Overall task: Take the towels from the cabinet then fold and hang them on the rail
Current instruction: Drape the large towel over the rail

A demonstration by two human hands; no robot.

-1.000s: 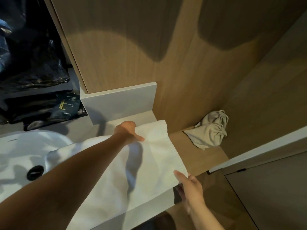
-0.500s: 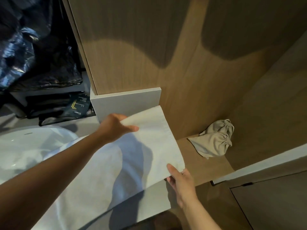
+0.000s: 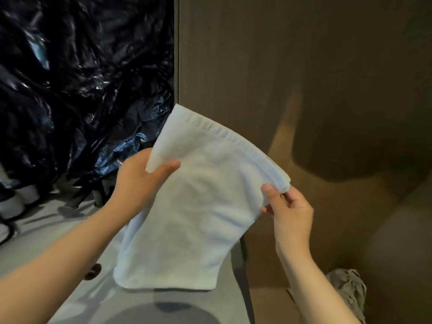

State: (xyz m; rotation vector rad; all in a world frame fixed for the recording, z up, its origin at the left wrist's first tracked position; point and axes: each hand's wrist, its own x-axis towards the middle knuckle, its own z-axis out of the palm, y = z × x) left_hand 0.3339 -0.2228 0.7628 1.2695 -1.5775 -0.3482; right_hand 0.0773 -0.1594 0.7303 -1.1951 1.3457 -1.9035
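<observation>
A white towel (image 3: 198, 206), folded double, hangs in the air in front of me above the grey counter (image 3: 58, 235). My left hand (image 3: 138, 181) grips its upper left edge, thumb on the front of the cloth. My right hand (image 3: 289, 211) pinches the upper right corner between thumb and fingers. The towel's hemmed top edge runs slanted from upper left to lower right, and its folded bottom hangs just over the counter. No rail is in view.
A black plastic bag (image 3: 77, 78) fills the upper left, above the counter. A wooden cabinet wall (image 3: 292, 66) stands behind the towel. A crumpled beige cloth bag (image 3: 348, 291) lies on the wooden shelf at the lower right.
Both hands have lifted the towel off the counter and sink. It now hangs folded between them, and my view has swung upward and left.
</observation>
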